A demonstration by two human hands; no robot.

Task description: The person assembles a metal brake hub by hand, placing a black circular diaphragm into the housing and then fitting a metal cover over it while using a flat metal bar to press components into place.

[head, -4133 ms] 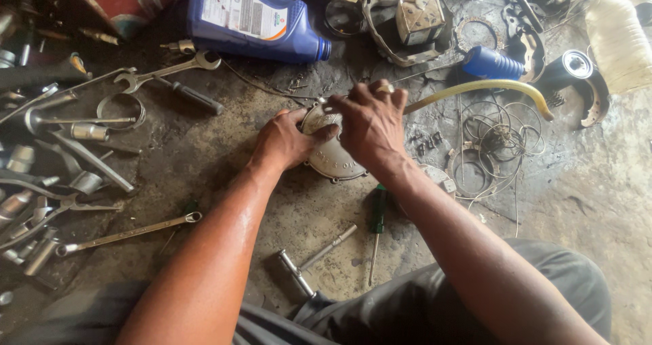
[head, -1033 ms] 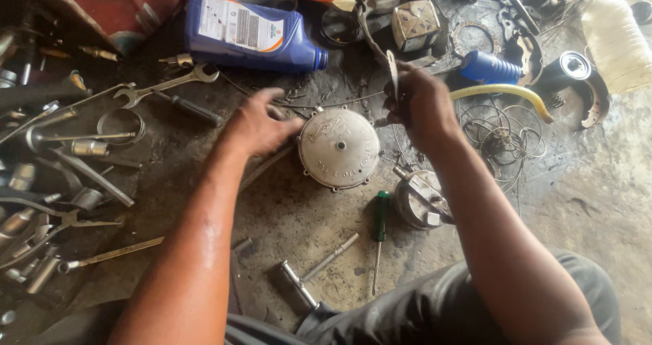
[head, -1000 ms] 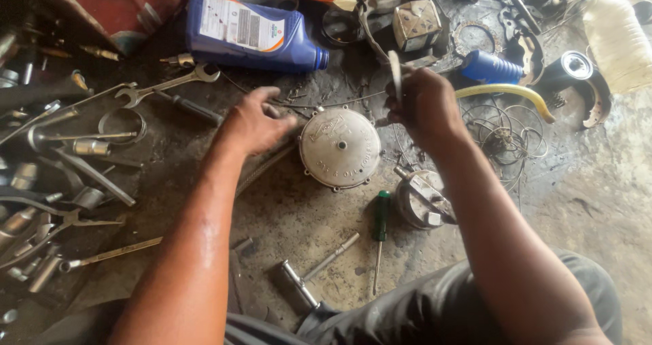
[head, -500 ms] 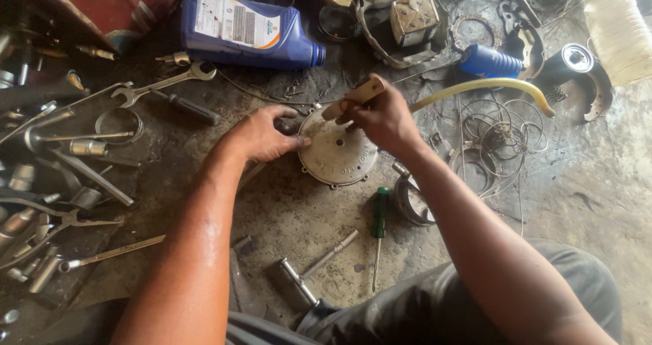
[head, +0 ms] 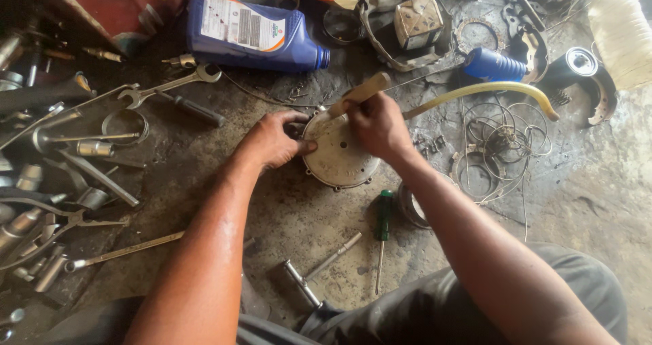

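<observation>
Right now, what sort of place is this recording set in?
Probably a repair workshop, worked on the floor. Spanners and other tools lie about on grimy concrete, beside a blue oil jug. Both hands, left and right, work a round metal cover.

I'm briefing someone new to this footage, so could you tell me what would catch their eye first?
At the centre, the left hand steadies a round metal cover on the grimy floor while the right hand works a wooden-handled tool against it. A blue oil jug lies on its side just behind. Wrenches and other tools crowd the left; a green screwdriver lies in front.
</observation>
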